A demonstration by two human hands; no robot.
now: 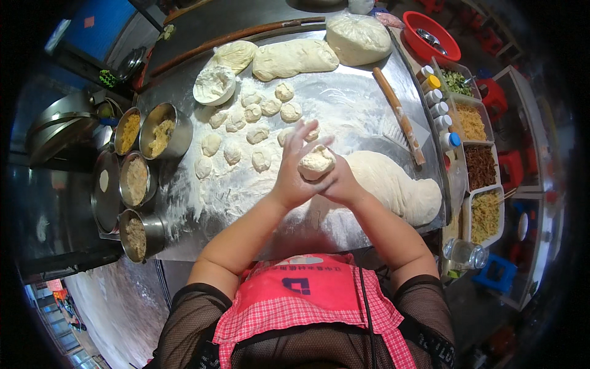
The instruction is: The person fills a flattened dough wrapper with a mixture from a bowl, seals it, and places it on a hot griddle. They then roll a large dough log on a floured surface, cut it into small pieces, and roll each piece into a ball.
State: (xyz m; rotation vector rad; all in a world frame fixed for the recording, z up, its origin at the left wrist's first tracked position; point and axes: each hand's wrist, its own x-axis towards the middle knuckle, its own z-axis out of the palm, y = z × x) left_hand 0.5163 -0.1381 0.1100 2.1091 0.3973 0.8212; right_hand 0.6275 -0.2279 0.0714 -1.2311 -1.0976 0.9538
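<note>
A small floured dough ball (317, 163) is cupped between my two hands above the steel worktop (184, 230). My left hand (292, 173) lies along its left side, with fingers spread and pointing away from me. From the right, my right hand (343, 181) presses against the ball; part of its fingers is hidden. Several dough pieces, such as one round piece (261, 159), lie on the floured surface beyond my hands. A large, long mass of dough (392, 184) rests just right of my right hand.
Metal pots of filling (166, 131) stand along the left edge. At the back are a bowl of flour (214, 87), a dough slab (295, 57) and bagged dough (359, 39). A rolling pin (398, 115) lies over a scraper (405, 131) at right, near bottles (439, 109) and food trays (481, 166).
</note>
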